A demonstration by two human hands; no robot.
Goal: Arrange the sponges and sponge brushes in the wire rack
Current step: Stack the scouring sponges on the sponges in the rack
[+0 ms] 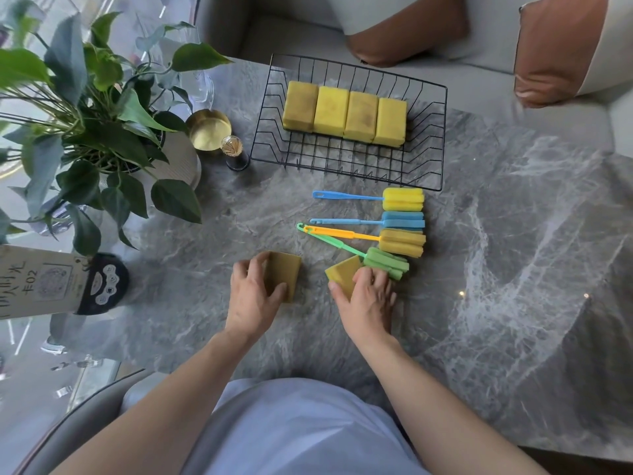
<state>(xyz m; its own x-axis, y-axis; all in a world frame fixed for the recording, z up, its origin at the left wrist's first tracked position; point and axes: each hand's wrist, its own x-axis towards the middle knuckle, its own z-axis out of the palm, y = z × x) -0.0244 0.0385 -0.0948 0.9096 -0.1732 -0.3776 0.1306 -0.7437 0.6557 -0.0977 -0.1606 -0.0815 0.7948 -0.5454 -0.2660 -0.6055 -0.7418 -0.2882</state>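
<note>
A person sits at the near edge of a grey marble table (513,269), both bare forearms reaching forward. The left hand (251,296) is closed around a yellow sponge (286,274), fingers over its far left side and thumb on the near side; the sponge stands on the table under the hand. The right hand (368,299) grips a second yellow sponge (344,274), thumb on its left edge and fingers curled over its right side, so the sponge pokes out past the fingertips, tilted. That sponge touches the head of a green sponge brush (387,264).

Just beyond the hands, four sponge brushes lie side by side, handles pointing left: the green one nearest, then an orange-handled one with a yellow head (402,242), a blue one (402,220), and a blue-handled one with a yellow head (403,199).

Farther back, near the far edge, sits a black wire rack (349,166). Four yellow sponges (344,113) lie inside it, pressed together in a row along its far side.

At the far left corner are a leafy potted plant (85,114) and a small gold bowl (209,130).
</note>
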